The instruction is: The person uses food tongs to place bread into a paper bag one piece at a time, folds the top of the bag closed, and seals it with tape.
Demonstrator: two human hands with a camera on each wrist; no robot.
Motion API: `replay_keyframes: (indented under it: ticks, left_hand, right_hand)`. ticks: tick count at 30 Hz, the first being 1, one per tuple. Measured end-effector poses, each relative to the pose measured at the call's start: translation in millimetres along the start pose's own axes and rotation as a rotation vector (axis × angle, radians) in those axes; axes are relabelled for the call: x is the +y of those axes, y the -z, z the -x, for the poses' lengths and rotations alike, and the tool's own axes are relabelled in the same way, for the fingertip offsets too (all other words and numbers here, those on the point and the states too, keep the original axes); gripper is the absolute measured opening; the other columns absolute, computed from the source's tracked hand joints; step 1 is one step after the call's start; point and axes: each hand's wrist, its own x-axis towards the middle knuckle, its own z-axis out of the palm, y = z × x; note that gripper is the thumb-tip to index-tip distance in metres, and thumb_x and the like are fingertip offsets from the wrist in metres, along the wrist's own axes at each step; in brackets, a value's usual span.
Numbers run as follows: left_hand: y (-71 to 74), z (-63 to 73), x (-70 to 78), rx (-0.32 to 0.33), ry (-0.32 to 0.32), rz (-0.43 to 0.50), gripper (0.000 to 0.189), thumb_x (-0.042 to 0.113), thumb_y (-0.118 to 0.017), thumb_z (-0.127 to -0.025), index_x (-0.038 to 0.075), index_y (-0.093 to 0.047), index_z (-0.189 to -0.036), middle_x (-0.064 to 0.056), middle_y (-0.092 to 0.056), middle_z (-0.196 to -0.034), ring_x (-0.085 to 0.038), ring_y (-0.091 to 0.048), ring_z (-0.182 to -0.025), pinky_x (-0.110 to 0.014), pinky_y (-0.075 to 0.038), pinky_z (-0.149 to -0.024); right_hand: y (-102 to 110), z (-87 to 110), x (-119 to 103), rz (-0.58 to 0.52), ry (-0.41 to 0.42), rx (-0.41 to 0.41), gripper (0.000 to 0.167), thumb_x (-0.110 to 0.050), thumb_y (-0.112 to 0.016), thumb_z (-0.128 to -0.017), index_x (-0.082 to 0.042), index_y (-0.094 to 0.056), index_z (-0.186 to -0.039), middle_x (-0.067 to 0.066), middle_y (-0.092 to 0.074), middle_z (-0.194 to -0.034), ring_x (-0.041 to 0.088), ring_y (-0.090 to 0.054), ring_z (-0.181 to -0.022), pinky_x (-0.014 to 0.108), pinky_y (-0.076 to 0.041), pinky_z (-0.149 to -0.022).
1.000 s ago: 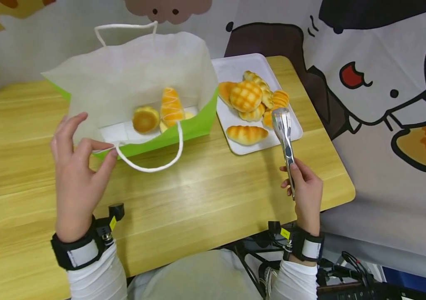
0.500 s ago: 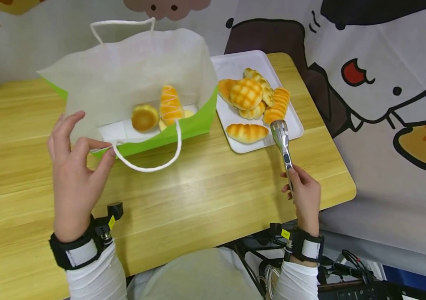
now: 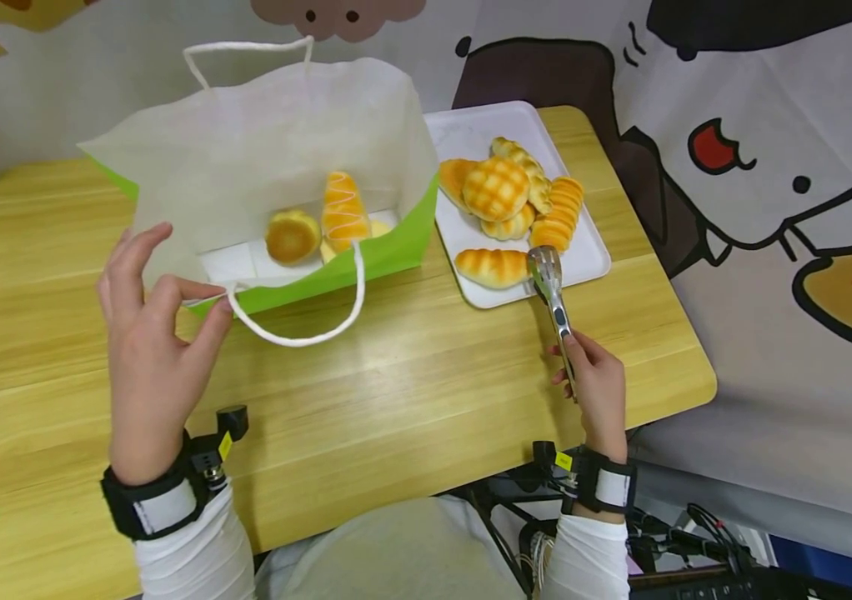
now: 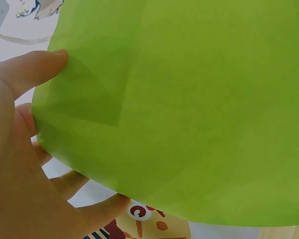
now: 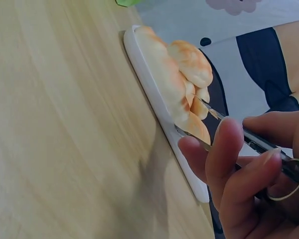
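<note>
My left hand [image 3: 159,358] pinches the near rim of a green paper bag [image 3: 388,246] between thumb and index finger, beside its white rope handle. The bag stands with its mouth spread; a round bun [image 3: 293,237] and a long iced bread [image 3: 343,208] lie inside. In the left wrist view the bag's green side [image 4: 189,109] fills most of the picture. My right hand [image 3: 597,383] grips metal tongs [image 3: 552,287], whose tips overlap the right end of an oblong roll [image 3: 492,267] on the white tray [image 3: 587,265]. In the right wrist view the tong arms are spread apart.
Several other breads, including a crosshatched bun [image 3: 497,190] and a ridged roll [image 3: 557,215], are heaped at the tray's back. Tray and bag share a wooden table [image 3: 396,392]. A cartoon-printed cloth [image 3: 756,275] hangs behind and to the right.
The right hand has moved the tongs left and nearer, from beside the ridged roll to the end of the oblong roll. The left hand keeps its pinch on the bag.
</note>
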Motion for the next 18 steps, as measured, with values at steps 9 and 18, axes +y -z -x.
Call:
replay_keyframes:
  ticks: [9, 18]
  left_hand:
    - [0.0, 0.3, 1.9, 0.004, 0.018, 0.002, 0.013, 0.003, -0.071, -0.086, -0.008, -0.065, -0.089, -0.013, -0.045, -0.152, -0.027, -0.024, -0.15, -0.051, -0.02, -0.123]
    - [-0.2, 0.3, 0.3, -0.001, 0.006, -0.007, 0.015, 0.006, -0.072, -0.087, -0.008, -0.065, -0.089, -0.013, -0.045, -0.152, -0.027, -0.025, -0.15, -0.05, -0.02, -0.124]
  right_hand:
    - [2.3, -1.5, -3.4, 0.093, 0.023, -0.063, 0.048, -0.041, -0.058, -0.1, -0.018, -0.057, -0.142, 0.012, -0.073, -0.11, 0.013, -0.065, -0.057, 0.024, -0.048, -0.044]
    - [-3.4, -1.9, 1.0, 0.053, 0.006, -0.018, 0.046, -0.037, -0.062, -0.098, -0.019, -0.06, -0.14, 0.011, -0.073, -0.105, 0.015, -0.066, -0.057, 0.024, -0.05, -0.045]
